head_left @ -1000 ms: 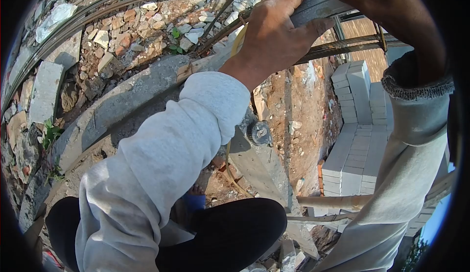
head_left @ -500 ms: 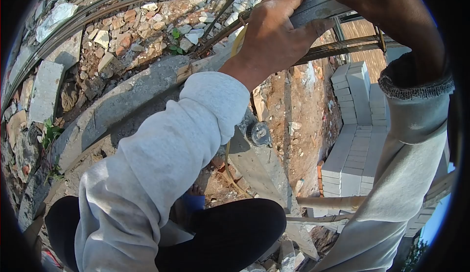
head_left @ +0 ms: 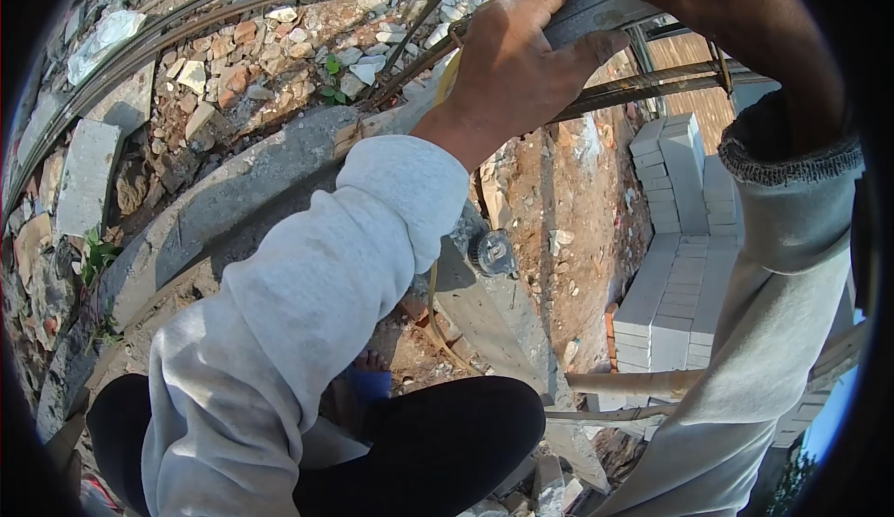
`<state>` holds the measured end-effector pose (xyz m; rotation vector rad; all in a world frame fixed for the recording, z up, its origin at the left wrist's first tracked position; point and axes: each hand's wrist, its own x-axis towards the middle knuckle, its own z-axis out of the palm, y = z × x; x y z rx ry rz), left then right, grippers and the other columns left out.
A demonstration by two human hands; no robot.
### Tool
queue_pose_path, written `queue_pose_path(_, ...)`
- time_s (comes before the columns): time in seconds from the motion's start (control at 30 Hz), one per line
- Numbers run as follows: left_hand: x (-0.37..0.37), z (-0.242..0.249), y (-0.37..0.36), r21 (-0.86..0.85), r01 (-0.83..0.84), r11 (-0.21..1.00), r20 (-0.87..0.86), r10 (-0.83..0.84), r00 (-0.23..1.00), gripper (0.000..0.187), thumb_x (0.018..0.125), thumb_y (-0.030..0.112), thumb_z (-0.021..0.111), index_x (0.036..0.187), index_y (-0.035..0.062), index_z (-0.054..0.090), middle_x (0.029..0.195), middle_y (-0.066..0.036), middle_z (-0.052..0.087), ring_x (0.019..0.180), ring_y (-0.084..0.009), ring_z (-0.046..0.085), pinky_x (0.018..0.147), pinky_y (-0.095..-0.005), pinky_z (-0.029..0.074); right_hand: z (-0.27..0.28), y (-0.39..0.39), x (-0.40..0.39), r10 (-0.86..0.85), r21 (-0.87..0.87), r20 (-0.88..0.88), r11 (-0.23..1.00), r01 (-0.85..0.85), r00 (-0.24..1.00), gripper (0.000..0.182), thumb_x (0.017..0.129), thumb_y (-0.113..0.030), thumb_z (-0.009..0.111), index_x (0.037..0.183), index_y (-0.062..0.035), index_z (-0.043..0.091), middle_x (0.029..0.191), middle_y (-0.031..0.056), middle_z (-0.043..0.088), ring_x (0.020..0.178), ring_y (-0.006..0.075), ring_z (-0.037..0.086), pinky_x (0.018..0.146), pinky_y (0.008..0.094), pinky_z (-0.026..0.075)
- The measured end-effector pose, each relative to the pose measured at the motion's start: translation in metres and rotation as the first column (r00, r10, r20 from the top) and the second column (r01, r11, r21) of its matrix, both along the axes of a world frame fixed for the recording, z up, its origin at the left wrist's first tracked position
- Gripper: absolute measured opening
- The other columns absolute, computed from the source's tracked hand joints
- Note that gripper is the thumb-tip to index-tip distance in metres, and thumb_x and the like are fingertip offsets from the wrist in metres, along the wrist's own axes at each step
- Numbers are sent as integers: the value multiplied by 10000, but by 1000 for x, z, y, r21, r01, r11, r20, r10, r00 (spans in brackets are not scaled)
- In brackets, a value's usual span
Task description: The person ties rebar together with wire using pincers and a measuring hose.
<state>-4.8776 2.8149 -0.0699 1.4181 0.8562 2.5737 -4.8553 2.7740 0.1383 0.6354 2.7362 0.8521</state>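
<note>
My left hand [head_left: 510,62] lies over a grooved grey bar [head_left: 601,12] at the top of the view, fingers curled over its far side and thumb along the near face. My right hand [head_left: 712,3] is closed at the bar's upper right; its fingertips meet a pale yellow edge, but what they pinch is partly hidden. A thin yellow band [head_left: 450,72] passes behind my left wrist and hangs below the sleeve. Just under my hands run dark steel reinforcing rods [head_left: 643,90] with a tie loop.
Below stands a dark round object [head_left: 494,254] on a concrete beam [head_left: 498,317]. Grey blocks [head_left: 675,284] are stacked at right, beside a wooden pole [head_left: 633,384]. Broken brick rubble [head_left: 233,79] and long bent rods [head_left: 186,19] cover the left. My dark-clad knee [head_left: 447,433] is below.
My left hand and the grey bar have shifted slightly left and down. My right hand has moved only a little, and both hands stay at the bar.
</note>
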Motion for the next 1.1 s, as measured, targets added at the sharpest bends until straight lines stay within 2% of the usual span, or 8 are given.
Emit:
queue_pose_path(0.17,3,-1,1,1,16,1000,12,-16,1000,523,907,169,769,1306,-117,588,1154,-274,684,1075,-363,669,932,-405,532,2,-13,-13,-225,6,-26,974,226,974,57,779,1,684,738,37,701,598,101,628,521,169,585,484,321,477)
queue_pose_path(0.2,3,-2,2,3,-2,1000,8,2,1000,522,907,168,769,1307,-114,589,1156,-274,684,1078,-364,669,931,-405,534,-2,-5,0,-49,35,-14,998,49,999,57,781,2,683,738,34,703,593,95,626,514,165,581,478,318,475)
queue_pose_path(0.27,2,-2,4,11,-42,999,3,42,999,520,906,167,771,1309,-108,591,1159,-273,684,1082,-364,671,929,-405,537,-2,-6,-1,-77,58,-26,995,79,997,59,782,-2,683,740,33,704,587,90,624,508,162,578,476,318,474)
queue_pose_path(0.37,0,-1,3,27,-83,996,-32,84,996,520,906,171,772,1316,-96,594,1164,-274,683,1085,-362,674,932,-405,539,3,-27,-29,-421,-8,-27,907,421,907,62,785,-11,688,747,34,706,591,94,627,518,167,586,488,324,480)
queue_pose_path(0.6,1,2,0,-22,10,1000,19,-9,1000,526,909,188,772,1324,-85,596,1169,-279,684,1085,-364,678,940,-402,540,1,-3,8,55,30,2,998,-55,998,63,793,-21,698,762,31,715,610,112,644,547,177,611,504,332,493)
queue_pose_path(0.7,0,0,2,5,-52,999,-3,52,999,538,912,200,771,1331,-87,592,1180,-281,682,1095,-361,677,945,-399,538,-5,-11,7,7,105,11,994,-8,1000,64,790,-22,702,758,32,714,615,117,648,553,183,614,509,336,494)
queue_pose_path(0.8,1,-1,5,16,-28,999,12,28,1000,549,913,210,771,1335,-91,588,1185,-286,680,1105,-361,675,951,-402,534,0,-16,-16,-256,58,-23,965,257,966,67,794,-23,705,757,32,715,614,117,649,552,187,615,511,336,496)
queue_pose_path(1.1,0,-1,2,-1,11,1000,19,-11,1000,540,917,210,768,1328,-91,591,1168,-285,684,1088,-359,680,932,-402,541,-2,-11,6,21,73,9,997,-22,1000,74,791,-20,706,740,33,710,569,100,623,507,170,590,470,323,476)
